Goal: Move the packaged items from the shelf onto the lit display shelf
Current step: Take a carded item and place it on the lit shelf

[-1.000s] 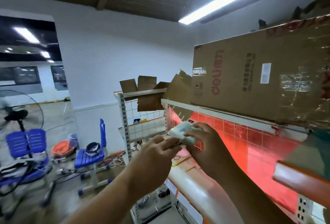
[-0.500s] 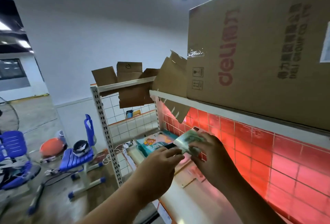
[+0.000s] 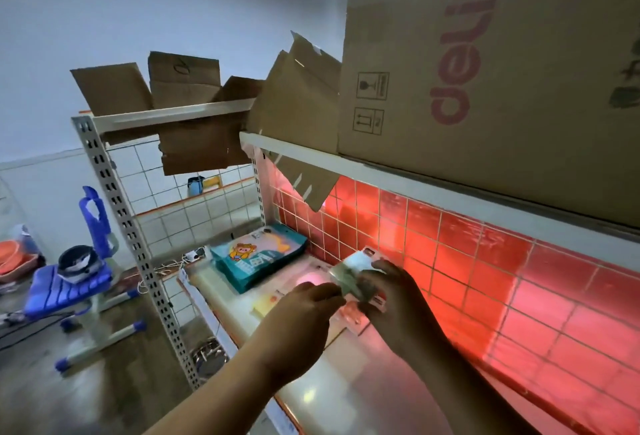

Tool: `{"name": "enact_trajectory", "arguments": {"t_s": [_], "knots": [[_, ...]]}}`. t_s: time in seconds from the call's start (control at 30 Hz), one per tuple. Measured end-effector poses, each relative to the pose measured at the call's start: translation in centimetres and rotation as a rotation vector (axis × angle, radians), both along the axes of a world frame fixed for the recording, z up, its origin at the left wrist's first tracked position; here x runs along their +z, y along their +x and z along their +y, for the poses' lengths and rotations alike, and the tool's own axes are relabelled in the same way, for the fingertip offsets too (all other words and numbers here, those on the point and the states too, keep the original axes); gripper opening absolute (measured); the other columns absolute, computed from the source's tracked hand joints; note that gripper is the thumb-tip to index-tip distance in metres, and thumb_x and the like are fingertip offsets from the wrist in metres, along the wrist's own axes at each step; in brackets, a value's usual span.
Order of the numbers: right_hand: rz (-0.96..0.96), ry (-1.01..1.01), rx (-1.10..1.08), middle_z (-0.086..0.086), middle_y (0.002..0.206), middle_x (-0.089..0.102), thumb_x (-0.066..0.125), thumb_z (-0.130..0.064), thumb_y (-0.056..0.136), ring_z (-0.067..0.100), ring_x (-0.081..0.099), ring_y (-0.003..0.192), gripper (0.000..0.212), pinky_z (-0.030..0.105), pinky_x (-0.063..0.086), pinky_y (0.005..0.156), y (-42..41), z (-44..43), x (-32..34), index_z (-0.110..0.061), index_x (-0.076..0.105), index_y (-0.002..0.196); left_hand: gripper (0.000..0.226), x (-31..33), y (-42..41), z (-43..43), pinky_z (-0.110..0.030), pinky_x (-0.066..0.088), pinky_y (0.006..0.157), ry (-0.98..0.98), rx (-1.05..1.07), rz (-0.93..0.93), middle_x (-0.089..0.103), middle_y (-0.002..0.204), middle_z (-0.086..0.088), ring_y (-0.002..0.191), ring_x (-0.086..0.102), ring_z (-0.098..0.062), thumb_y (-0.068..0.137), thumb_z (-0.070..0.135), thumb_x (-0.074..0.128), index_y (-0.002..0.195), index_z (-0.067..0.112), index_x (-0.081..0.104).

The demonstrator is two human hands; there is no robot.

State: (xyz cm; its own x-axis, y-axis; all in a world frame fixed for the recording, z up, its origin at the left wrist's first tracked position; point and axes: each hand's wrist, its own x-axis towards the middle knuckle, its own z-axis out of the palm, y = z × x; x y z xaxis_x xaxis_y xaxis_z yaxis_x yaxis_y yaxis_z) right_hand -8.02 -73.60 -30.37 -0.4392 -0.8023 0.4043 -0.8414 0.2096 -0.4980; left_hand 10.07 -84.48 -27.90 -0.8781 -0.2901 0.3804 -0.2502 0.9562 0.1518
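Observation:
A small flat packet with a pale, greenish wrapper is held just above the lit display shelf, whose back wall glows red. My right hand grips the packet from the right, fingers curled over its top. My left hand holds its left edge with thumb and fingers. A teal packaged item with a cartoon figure lies on the shelf's far left end. A thin yellowish packet lies flat on the shelf, partly hidden under my left hand.
A large cardboard box with red lettering sits on the board above the lit shelf. Opened cardboard boxes stand on the neighbouring wire-grid rack. A blue chair stands on the floor at left.
The view has tilted down and come closer to the lit shelf. Both hands have carried the packet lower, nearer to the shelf surface, and the teal package has come into full sight.

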Motion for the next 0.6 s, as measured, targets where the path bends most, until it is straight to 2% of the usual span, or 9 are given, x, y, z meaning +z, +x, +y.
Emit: {"name": "enact_trajectory", "arguments": {"t_s": [0.17, 0.23, 0.3, 0.33, 0.4, 0.43, 0.5, 0.53, 0.6], "knots": [[-0.064, 0.024, -0.024, -0.012, 0.143, 0.05, 0.08, -0.025, 0.082, 0.008, 0.043, 0.132, 0.052, 0.016, 0.032, 0.106, 0.6, -1.8, -4.9, -0.032, 0.061, 0.13, 0.049, -5.8, -0.9, -2.7, -0.025, 0.047, 0.099, 0.105, -0.054, -0.027, 0.059, 0.14, 0.013, 0.119, 0.057, -0.014, 0.092, 0.008, 0.055, 0.133, 0.032, 0.065], [-0.057, 0.078, -0.032, -0.018, 0.142, 0.043, 0.074, -0.025, 0.088, 0.0, 0.032, 0.132, 0.057, 0.014, 0.024, 0.11, 0.6, -2.9, -6.4, -0.039, 0.054, 0.139, 0.044, -7.9, -1.5, -4.3, -0.017, 0.052, 0.085, 0.176, -0.122, -0.038, 0.069, 0.122, 0.015, 0.101, 0.067, -0.006, 0.079, 0.014, 0.07, 0.117, 0.036, 0.073], [-0.052, 0.112, 0.003, -0.022, 0.135, 0.04, 0.06, -0.032, 0.092, -0.005, 0.024, 0.125, 0.049, 0.008, 0.015, 0.11, 0.3, -4.2, -7.3, -0.041, 0.052, 0.14, 0.035, -9.8, -2.5, -5.9, -0.013, 0.055, 0.068, 0.252, -0.149, -0.066, 0.072, 0.107, 0.02, 0.081, 0.07, 0.0, 0.074, 0.025, 0.064, 0.104, 0.038, 0.077], [-0.064, 0.14, 0.009, -0.024, 0.131, 0.039, 0.052, -0.039, 0.093, -0.006, 0.024, 0.121, 0.045, 0.006, 0.014, 0.109, 0.0, -4.8, -7.9, -0.042, 0.054, 0.138, 0.035, -11.0, -3.1, -7.0, -0.014, 0.056, 0.064, 0.248, -0.163, -0.083, 0.072, 0.104, 0.02, 0.077, 0.07, -0.001, 0.077, 0.029, 0.056, 0.103, 0.037, 0.077], [-0.049, 0.182, 0.003, -0.025, 0.132, 0.043, 0.049, -0.048, 0.093, -0.005, 0.032, 0.123, 0.043, 0.013, 0.026, 0.11, -0.3, -6.1, -8.9, -0.043, 0.057, 0.135, 0.035, -13.4, -4.6, -8.6, -0.018, 0.058, 0.064, 0.205, -0.18, -0.133, 0.072, 0.104, 0.015, 0.077, 0.07, -0.005, 0.082, 0.035, 0.053, 0.111, 0.034, 0.074], [-0.024, 0.177, -0.019, -0.023, 0.135, 0.047, 0.055, -0.043, 0.094, -0.001, 0.039, 0.128, 0.04, 0.02, 0.033, 0.11, -0.6, -6.3, -9.6, -0.042, 0.058, 0.134, 0.033, -14.2, -5.0, -9.0, -0.019, 0.059, 0.062, 0.193, -0.178, -0.139, 0.072, 0.102, 0.013, 0.075, 0.07, -0.006, 0.082, 0.038, 0.056, 0.11, 0.032, 0.073], [-0.12, 0.143, -0.057, -0.016, 0.144, 0.047, 0.061, -0.025, 0.095, 0.009, 0.045, 0.135, 0.041, 0.033, 0.041, 0.111, -0.9, -6.7, -11.0, -0.038, 0.059, 0.134, 0.027, -15.6, -5.5, -9.6, -0.021, 0.057, 0.056, 0.189, -0.204, -0.085, 0.072, 0.092, 0.01, 0.068, 0.067, -0.007, 0.082, 0.038, 0.056, 0.098, 0.029, 0.075], [-0.091, 0.145, -0.052, -0.018, 0.15, 0.041, 0.06, -0.021, 0.095, 0.007, 0.04, 0.14, 0.046, 0.035, 0.039, 0.113, -0.6, -6.7, -11.2, -0.037, 0.056, 0.138, 0.023, -15.8, -5.7, -9.5, -0.022, 0.057, 0.056, 0.202, -0.209, -0.04, 0.072, 0.089, 0.009, 0.067, 0.066, -0.008, 0.082, 0.035, 0.058, 0.093, 0.026, 0.076], [-0.066, 0.159, -0.095, -0.029, 0.156, 0.022, 0.062, -0.036, 0.095, -0.003, 0.025, 0.145, 0.046, 0.023, 0.031, 0.117, -0.4, -6.8, -11.5, -0.039, 0.052, 0.14, 0.016, -16.2, -6.1, -9.2, -0.028, 0.057, 0.058, 0.204, -0.202, 0.065, 0.073, 0.084, 0.003, 0.063, 0.065, -0.013, 0.08, 0.025, 0.065, 0.087, 0.021, 0.079]]}}
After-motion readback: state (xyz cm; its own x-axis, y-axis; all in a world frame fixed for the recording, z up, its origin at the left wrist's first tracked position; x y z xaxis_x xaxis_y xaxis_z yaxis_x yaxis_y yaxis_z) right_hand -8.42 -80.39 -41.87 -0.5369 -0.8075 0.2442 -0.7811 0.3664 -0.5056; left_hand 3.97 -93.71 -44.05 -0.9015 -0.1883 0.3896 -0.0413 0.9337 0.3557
